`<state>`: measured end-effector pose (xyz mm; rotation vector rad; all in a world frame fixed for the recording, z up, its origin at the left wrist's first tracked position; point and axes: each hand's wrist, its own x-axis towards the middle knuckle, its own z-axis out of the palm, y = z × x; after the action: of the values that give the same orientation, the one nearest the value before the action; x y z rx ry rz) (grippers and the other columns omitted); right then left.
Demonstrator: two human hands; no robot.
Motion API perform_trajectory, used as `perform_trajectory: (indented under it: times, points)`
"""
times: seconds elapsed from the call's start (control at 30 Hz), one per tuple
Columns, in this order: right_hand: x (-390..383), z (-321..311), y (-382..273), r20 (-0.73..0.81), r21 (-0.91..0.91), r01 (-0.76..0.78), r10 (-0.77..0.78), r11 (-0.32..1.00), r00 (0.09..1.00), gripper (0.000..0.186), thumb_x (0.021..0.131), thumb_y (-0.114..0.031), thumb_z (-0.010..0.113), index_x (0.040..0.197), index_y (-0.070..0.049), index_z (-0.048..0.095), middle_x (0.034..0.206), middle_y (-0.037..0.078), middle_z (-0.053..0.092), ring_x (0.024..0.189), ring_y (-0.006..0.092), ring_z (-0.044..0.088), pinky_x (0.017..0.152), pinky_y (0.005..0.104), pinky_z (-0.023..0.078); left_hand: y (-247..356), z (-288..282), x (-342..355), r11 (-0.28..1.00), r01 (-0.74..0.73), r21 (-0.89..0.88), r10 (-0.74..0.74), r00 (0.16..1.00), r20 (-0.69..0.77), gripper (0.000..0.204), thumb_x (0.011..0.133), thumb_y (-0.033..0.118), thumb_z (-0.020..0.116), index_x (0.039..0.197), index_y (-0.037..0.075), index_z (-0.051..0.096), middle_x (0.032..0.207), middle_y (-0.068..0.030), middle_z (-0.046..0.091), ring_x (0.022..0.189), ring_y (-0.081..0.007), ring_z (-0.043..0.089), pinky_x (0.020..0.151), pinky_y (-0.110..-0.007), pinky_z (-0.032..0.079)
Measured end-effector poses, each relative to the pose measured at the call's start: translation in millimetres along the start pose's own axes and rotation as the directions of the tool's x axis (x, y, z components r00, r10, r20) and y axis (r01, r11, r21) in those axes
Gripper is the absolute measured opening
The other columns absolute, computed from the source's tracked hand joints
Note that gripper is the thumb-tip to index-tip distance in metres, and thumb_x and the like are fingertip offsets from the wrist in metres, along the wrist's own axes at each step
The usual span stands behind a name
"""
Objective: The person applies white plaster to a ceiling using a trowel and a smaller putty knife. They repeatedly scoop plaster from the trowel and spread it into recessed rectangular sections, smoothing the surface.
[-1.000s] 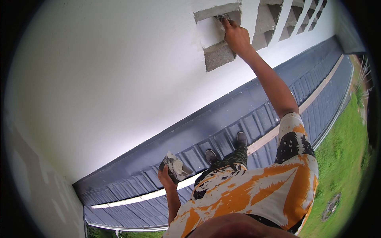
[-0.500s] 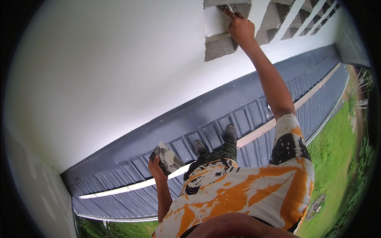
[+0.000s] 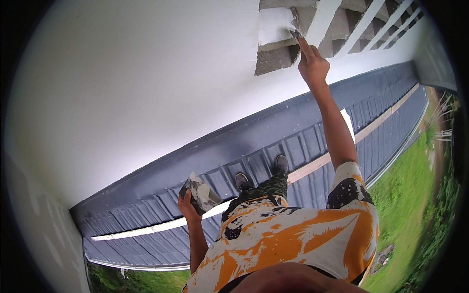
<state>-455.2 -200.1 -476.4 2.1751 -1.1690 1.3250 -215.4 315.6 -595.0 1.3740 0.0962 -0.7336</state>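
My right hand (image 3: 314, 63) reaches up to the wall, fingers closed around a small putty knife (image 3: 296, 35), its forefinger stretched along the tool. The blade is at the right edge of a white-coated patch (image 3: 274, 25) among grey recessed wall openings (image 3: 276, 59). Low at my left side, my left hand (image 3: 187, 205) grips the edge of a dark flat plate (image 3: 205, 200) that carries whitish-grey filler (image 3: 198, 189). The fingers under the plate are hidden.
I stand on dark ribbed roofing (image 3: 254, 163) beside a smooth white wall (image 3: 146, 97). A long wooden batten (image 3: 312, 167) crosses the roof at my feet. Past the gutter edge lies grass (image 3: 400, 195) below. A white sheet-like piece (image 3: 347, 122) shows behind my right forearm.
My right hand and the putty knife have moved right and down from the white patch to its right edge. My left hand still holds the plate, almost unmoved.
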Motion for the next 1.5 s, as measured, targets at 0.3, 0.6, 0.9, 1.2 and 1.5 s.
perform_trajectory:
  times: [0.3,0.6,0.9,1.2,1.5]
  points:
    - [16.7,15.2,-23.2,0.188,-0.067,0.126,-0.111,0.99,0.976,0.05,0.08,0.001,0.062,0.122,-0.025,0.068,0.084,0.0,0.068,0.057,0.0251,0.065,0.048,0.0369,0.051,-1.3,-2.6,7.3,0.999,0.016,-0.044,-0.015,1.0,0.017,0.024,0.094,0.007,0.057,0.115,-0.003,0.063,0.103,-0.0099,0.069,0.087,-0.0201,0.069,0.077,-0.033,0.056]
    - [20.1,-5.9,-25.2,0.06,-0.015,0.064,-0.063,0.998,0.996,0.048,0.081,-0.002,0.06,0.124,-0.023,0.066,0.082,0.002,0.066,0.054,0.0251,0.066,0.044,0.0389,0.049,1.4,0.4,-0.9,0.998,0.002,-0.055,-0.001,1.0,0.021,0.025,0.094,0.007,0.056,0.115,-0.004,0.062,0.103,-0.0111,0.069,0.088,-0.0216,0.069,0.078,-0.034,0.057]
    - [35.0,15.0,-61.7,0.17,-0.022,0.2,-0.193,0.98,0.966,0.056,0.075,0.002,0.059,0.126,-0.022,0.067,0.089,0.003,0.07,0.061,0.023,0.069,0.048,0.0354,0.054,2.8,5.1,-0.4,0.999,-0.013,-0.035,0.013,1.0,0.016,0.025,0.093,0.009,0.057,0.114,-0.004,0.062,0.102,-0.0113,0.068,0.084,-0.0217,0.069,0.075,-0.034,0.057]
    - [-41.1,14.7,-68.1,0.019,0.086,-0.008,0.006,0.996,1.0,0.06,0.074,-0.005,0.067,0.132,-0.02,0.06,0.078,0.002,0.059,0.057,0.0194,0.062,0.045,0.0342,0.049,7.5,9.6,-4.2,1.0,-0.011,0.007,0.011,1.0,0.029,0.028,0.093,0.01,0.055,0.116,-0.005,0.061,0.103,-0.013,0.068,0.086,-0.0239,0.07,0.076,-0.036,0.058]
    - [-73.2,24.2,-83.4,-0.1,0.173,-0.11,0.129,0.979,0.987,0.054,0.08,-0.009,0.07,0.133,-0.015,0.061,0.079,0.002,0.057,0.055,0.0195,0.06,0.045,0.0328,0.047,13.1,8.9,-3.4,0.999,-0.042,0.027,0.04,0.997,0.068,0.025,0.094,0.009,0.057,0.115,-0.003,0.061,0.101,-0.011,0.069,0.085,-0.0223,0.07,0.075,-0.036,0.058]
